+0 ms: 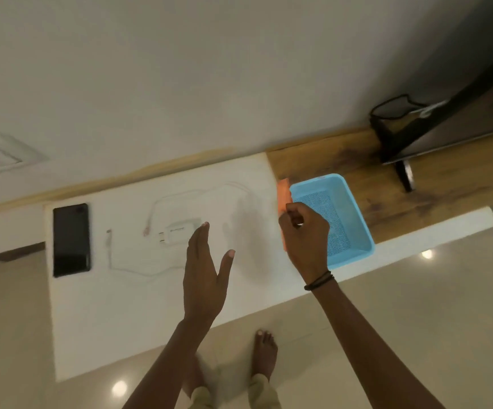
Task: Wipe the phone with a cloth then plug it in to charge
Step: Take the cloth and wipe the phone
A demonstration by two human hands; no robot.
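Pinched in the right hand [303,231] was an orange cloth [284,193], held just beside the blue mesh basket [354,208]; the left hand [204,273] hovered flat and spread, holding nothing, above the white surface [121,320]; the black phone [71,240] lay well apart at far left; between them lay the white charger [177,231] and its cable [133,271].

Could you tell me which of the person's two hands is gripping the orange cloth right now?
The right hand, closed on the orange cloth beside the blue basket. The left hand is open and empty.
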